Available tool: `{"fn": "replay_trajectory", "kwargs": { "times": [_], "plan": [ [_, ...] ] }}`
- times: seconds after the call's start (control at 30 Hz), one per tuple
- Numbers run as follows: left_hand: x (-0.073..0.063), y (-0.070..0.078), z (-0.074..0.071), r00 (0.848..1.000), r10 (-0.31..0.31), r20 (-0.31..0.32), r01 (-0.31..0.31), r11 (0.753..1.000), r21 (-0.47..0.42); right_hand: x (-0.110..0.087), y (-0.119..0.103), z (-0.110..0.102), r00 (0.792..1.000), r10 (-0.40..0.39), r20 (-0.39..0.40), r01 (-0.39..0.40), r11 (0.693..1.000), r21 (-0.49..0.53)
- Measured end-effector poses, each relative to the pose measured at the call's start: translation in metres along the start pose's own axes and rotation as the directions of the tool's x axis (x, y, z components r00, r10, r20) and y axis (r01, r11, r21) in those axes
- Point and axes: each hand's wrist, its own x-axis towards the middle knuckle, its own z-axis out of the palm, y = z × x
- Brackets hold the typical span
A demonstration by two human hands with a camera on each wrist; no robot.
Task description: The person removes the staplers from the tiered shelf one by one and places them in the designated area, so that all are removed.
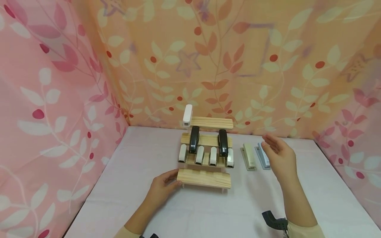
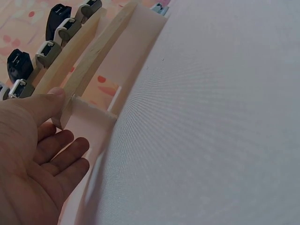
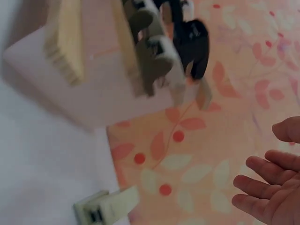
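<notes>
Steadying the wooden rack (image 1: pixel 212 123) | left hand (image 1: pixel 162 186) pinched bottom shelf (image 1: pixel 205 178) by its corner | right hand (image 1: pixel 281 160), fingers loose, empty, near blue stapler (image 1: pixel 262 157) | light, level hold seemed wisest

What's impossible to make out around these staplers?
Head: the blue stapler's right side, behind the right grip.
Head: part of the rightmost white stapler, behind a black stapler.
Left wrist: the left grip's wrist end, cut off by the left edge.
Right wrist: the pale green stapler's details, blurred.
</notes>
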Motion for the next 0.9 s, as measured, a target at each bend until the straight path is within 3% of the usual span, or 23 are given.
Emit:
{"fn": "replay_trajectory", "kwargs": {
  "times": [0.17, 0.4, 0.63, 0.9],
  "plan": [
    [-0.001, -0.003, 0.0, 1.0, 0.027, -0.01, -0.027, 1.0, -0.004, 0.003, -0.035, 0.009, 0.996, -0.057, 0.067, 0.052, 0.996, 0.069],
    [-0.004, -0.004, -0.002, 1.0, 0.002, -0.013, -0.002, 1.0, -0.01, 0.008, -0.083, 0.035, 0.975, -0.162, 0.153, 0.142, 0.981, 0.134],
    [-0.003, -0.007, -0.003, 1.0, 0.017, -0.002, -0.017, 0.999, -0.052, 0.02, -0.119, 0.069, 0.955, -0.177, 0.239, 0.149, 0.98, 0.132],
    [0.0, -0.007, -0.001, 0.999, 0.031, 0.014, -0.03, 0.998, -0.058, 0.031, -0.147, 0.115, 0.947, -0.179, 0.267, 0.15, 0.981, 0.126]
  ]
}}
